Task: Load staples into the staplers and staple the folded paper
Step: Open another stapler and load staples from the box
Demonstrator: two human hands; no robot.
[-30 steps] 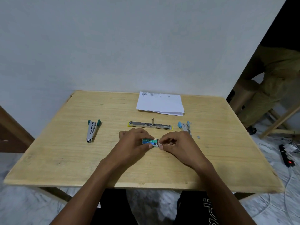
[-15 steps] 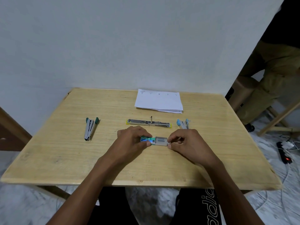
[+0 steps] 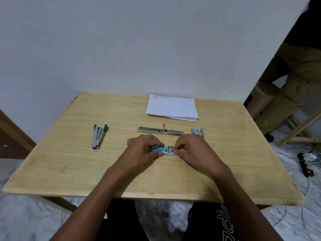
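The box (image 3: pixel 159 148) of staples lies near the middle of the table (image 3: pixel 69 162), held between both hands. The left hand (image 3: pixel 144 151) pinches its green and blue sleeve, thumb on the near edge and curled fingers on the far edge. The sleeve carries a line of white print, too small to read with certainty. A grey tray (image 3: pixel 171 151) stands partly out of the sleeve at its 3 o'clock end. The right hand (image 3: pixel 195 151) pinches this tray between the thumb and forefinger tips, and its other fingers are curled behind.

Places below are taken from the box. At 12 o'clock, just beyond the hands, a stapler (image 3: pixel 160 131) with yellow ends lies opened out flat, a thin metal part standing up at its middle. Farther off at 12 o'clock lies the paper (image 3: pixel 172 108), near the wall. It bears a row of small print along its far edge, which cannot be read. At 10 o'clock, well apart, lies a green stapler (image 3: pixel 98 136), its jaws parted. At 2 o'clock, just beyond the right hand, is a blue stapler (image 3: pixel 198 131). At 3 o'clock, past the right hand, a small grey bit (image 3: pixel 213 144) rests on the wood.

At 6 o'clock, below the table edge, black shorts (image 3: pixel 205 223) show white lettering that looks like "adi", the rest cut off. At 3 o'clock on the floor lies a power strip (image 3: pixel 306 165) with a red light. At 2 o'clock another person's olive trousers (image 3: pixel 295 87) show.
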